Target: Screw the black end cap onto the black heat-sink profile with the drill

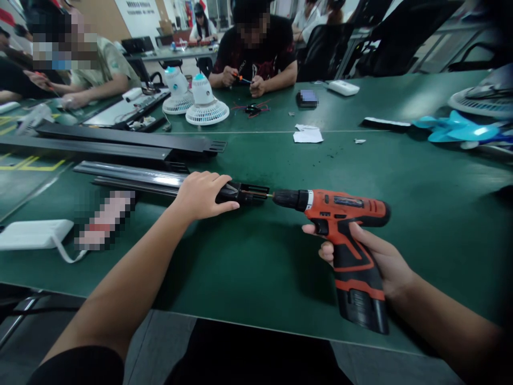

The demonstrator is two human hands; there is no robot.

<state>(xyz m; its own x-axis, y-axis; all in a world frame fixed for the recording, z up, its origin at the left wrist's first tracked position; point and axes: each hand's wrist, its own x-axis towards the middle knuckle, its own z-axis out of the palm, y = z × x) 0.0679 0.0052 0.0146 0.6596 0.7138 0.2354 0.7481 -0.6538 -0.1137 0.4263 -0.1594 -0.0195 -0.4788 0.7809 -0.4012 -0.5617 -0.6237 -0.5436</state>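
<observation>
My right hand (377,256) is wrapped around the handle of an orange and black cordless drill (344,208), its index finger by the trigger. The drill points left, and its thin bit meets the slotted end of a long black part (252,193) lying on the table. My left hand (204,195) grips that glossy black part (140,176) from above, near the slotted end, thumb toward the drill. Whether the bit's tip sits in a screw cannot be seen.
More long black parts (120,144) lie behind at left. White fan bases (206,104), a paper scrap (308,135) and blue fan blades (457,128) are farther back. A white power bank (36,234) is cabled to a blurred phone (106,219). Across the green table (248,278), a person holds a screwdriver (239,78).
</observation>
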